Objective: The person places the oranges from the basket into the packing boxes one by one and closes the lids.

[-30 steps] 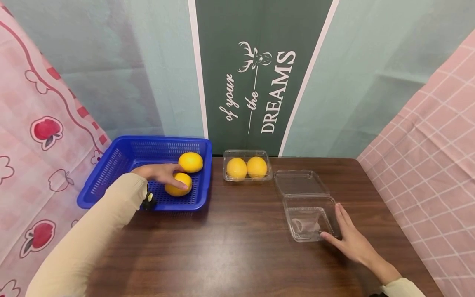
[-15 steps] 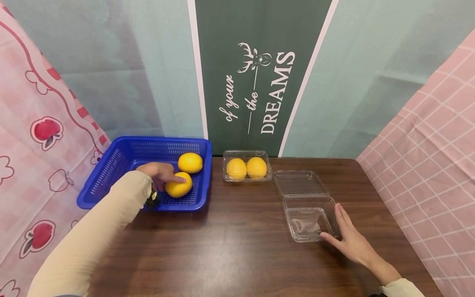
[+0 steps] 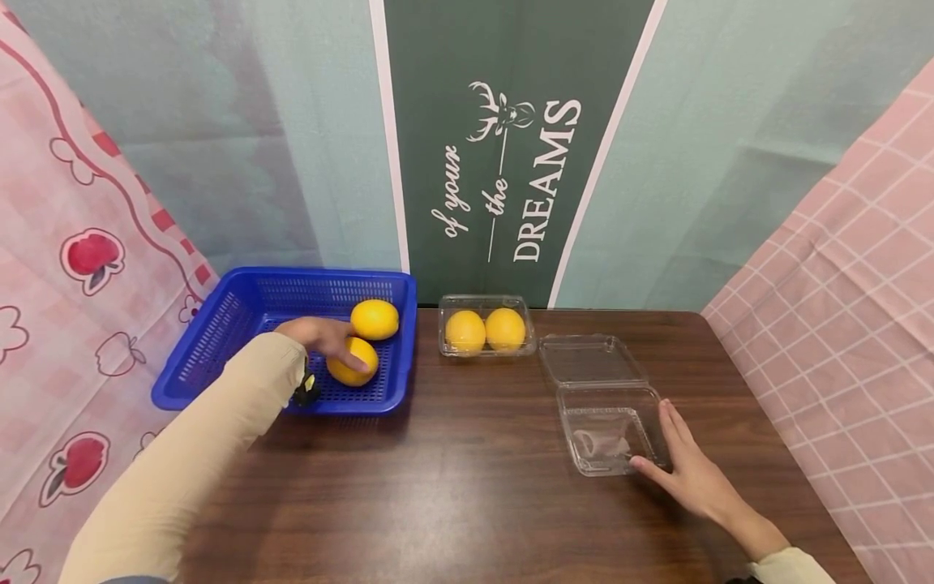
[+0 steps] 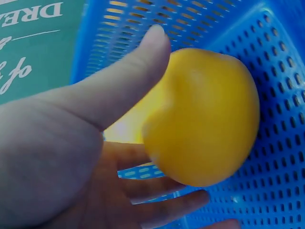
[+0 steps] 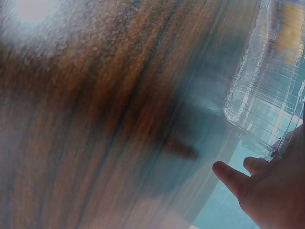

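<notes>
My left hand (image 3: 324,335) reaches into a blue perforated basket (image 3: 197,357) and grips the nearer of two oranges (image 3: 357,365). In the left wrist view the thumb (image 4: 119,86) lies over that orange (image 4: 205,119) and the fingers (image 4: 157,188) curl under it. The second orange (image 3: 374,319) lies just behind it in the basket. My right hand (image 3: 689,470) rests with straight fingers against the right side of an open, empty clear clamshell box (image 3: 606,426), whose lid (image 3: 591,359) lies flat behind it.
A shut clear clamshell (image 3: 485,328) holding two oranges stands at the back of the dark wooden table (image 3: 452,487). Pink cloth hangs at both sides, and a green banner covers the wall behind.
My left hand has curled its fingers round the nearer orange and the forearm has shifted slightly right. The right hand and the boxes have not moved.
</notes>
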{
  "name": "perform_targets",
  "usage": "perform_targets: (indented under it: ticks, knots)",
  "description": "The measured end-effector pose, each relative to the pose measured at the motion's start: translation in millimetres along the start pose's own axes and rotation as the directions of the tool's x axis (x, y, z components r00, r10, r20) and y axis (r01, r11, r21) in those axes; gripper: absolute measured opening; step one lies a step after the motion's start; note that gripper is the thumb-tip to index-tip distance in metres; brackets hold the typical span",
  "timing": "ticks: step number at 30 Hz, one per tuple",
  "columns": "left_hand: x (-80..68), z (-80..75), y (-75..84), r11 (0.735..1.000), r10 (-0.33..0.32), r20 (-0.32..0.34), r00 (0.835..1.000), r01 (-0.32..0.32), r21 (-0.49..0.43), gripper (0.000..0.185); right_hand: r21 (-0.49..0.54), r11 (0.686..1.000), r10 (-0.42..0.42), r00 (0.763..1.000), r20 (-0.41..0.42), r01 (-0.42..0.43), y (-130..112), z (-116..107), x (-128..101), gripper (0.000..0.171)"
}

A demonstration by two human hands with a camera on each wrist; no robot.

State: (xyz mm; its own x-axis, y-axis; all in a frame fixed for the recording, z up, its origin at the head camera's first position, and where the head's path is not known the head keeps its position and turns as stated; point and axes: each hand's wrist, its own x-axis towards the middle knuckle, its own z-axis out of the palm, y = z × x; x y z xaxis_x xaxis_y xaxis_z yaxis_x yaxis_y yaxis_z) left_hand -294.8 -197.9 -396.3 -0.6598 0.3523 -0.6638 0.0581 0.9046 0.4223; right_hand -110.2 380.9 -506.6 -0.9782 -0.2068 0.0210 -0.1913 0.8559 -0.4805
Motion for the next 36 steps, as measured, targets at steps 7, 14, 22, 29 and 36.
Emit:
perform_targets:
  ticks: [7, 14, 22, 29, 36]
  knots:
    - [7.8, 6.9, -0.3, 0.992, -0.06, 0.046, 0.997, 0.064, -0.105, 0.108, 0.012, 1.0, -0.003, 1.0, -0.003, 0.003, -0.6, -0.8, 0.5, 0.106]
    - [12.2, 6.4, -6.1, 0.998, -0.052, 0.038, 0.998, 0.054, -0.036, 0.108, 0.01, 1.0, -0.001, 1.0, 0.008, 0.001, -1.5, -2.0, 1.0, 0.106]
    - [15.3, 3.0, -6.9, 0.985, -0.053, 0.004, 0.999, 0.051, 0.165, 0.087, -0.005, 1.0, 0.001, 1.0, 0.011, -0.001, -1.8, -3.1, 1.1, 0.105]
    - [19.3, 4.6, -7.7, 0.983, -0.013, 0.0, 1.0, 0.013, 0.184, 0.084, -0.002, 1.0, 0.0, 1.0, 0.0, 0.0, -2.8, -0.5, -1.9, 0.106]
    - [21.7, 7.8, -6.6, 0.987, -0.01, 0.002, 1.0, 0.009, 0.162, 0.097, 0.002, 1.0, 0.01, 1.0, 0.001, -0.01, -3.9, 2.0, -4.0, 0.108]
